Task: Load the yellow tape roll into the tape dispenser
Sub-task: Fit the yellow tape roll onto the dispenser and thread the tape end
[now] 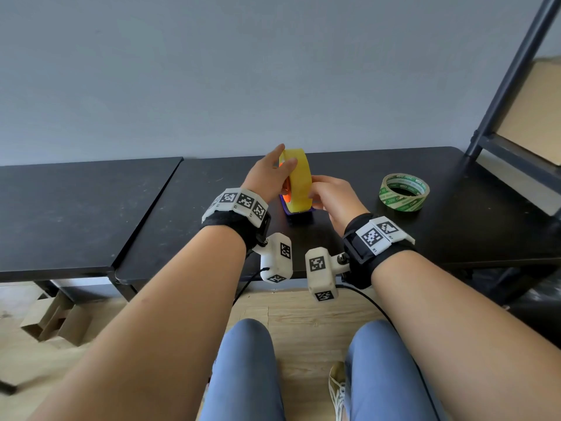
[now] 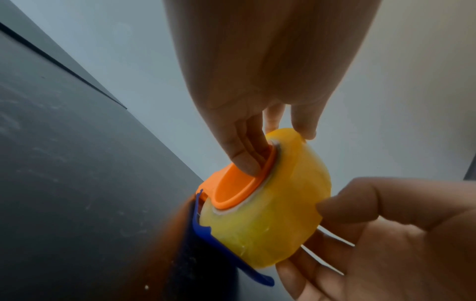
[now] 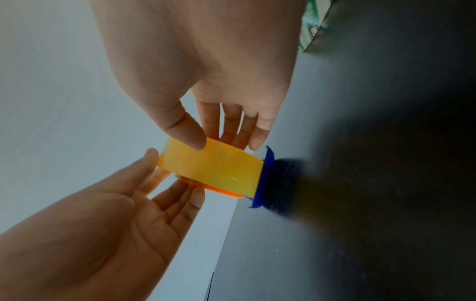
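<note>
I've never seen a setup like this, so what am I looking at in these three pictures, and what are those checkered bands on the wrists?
No machine here: a seated person works with two bare hands. Each wrist wears a band of black-and-white marker squares and a small white camera. The wide picture comes from a head-worn camera looking down; the other two come from those wrist cameras, looking along the fingers. On the black table a green printed tape roll lies flat at the right, untouched. Both hands hold a yellow tape roll standing on edge in an orange and blue dispenser. The left hand has fingers in the orange hub, thumb over the roll; the right hand pinches it from the other side.
</note>
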`<state>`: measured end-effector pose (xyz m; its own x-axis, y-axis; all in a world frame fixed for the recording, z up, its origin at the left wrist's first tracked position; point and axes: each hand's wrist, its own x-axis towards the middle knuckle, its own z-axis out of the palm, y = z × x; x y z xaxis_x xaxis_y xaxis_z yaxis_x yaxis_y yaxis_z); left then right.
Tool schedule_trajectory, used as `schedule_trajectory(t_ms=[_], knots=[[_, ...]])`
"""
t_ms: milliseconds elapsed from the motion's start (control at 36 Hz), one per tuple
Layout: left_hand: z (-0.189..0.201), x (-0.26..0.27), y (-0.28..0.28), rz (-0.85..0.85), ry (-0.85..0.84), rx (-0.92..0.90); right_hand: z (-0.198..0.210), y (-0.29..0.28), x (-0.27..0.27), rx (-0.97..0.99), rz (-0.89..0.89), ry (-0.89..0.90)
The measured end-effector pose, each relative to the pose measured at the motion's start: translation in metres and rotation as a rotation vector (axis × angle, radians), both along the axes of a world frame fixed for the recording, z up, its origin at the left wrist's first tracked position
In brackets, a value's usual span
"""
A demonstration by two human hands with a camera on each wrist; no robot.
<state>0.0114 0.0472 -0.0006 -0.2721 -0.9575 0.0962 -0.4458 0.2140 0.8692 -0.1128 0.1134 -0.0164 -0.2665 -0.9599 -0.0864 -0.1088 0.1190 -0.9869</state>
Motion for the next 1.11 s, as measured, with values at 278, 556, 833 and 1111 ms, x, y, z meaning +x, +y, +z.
schedule_trajectory(t_ms=[278, 556, 833, 1111], knots=[[-0.002, 0.006, 0.005, -0.003, 0.156, 0.104, 0.002, -0.004, 0.002, 0.023, -0.013, -0.064], [-0.002, 0.004, 0.009, 0.019, 0.168, 0.026, 0.004, -0.007, 0.002, 0.007, -0.019, -0.089], [-0.002, 0.001, 0.002, 0.082, 0.146, 0.000, 0.002, 0.003, 0.006, -0.016, 0.011, 0.015], [-0.001, 0.004, -0.001, 0.048, 0.125, 0.022, 0.001, 0.005, 0.006, -0.013, 0.020, -0.002]])
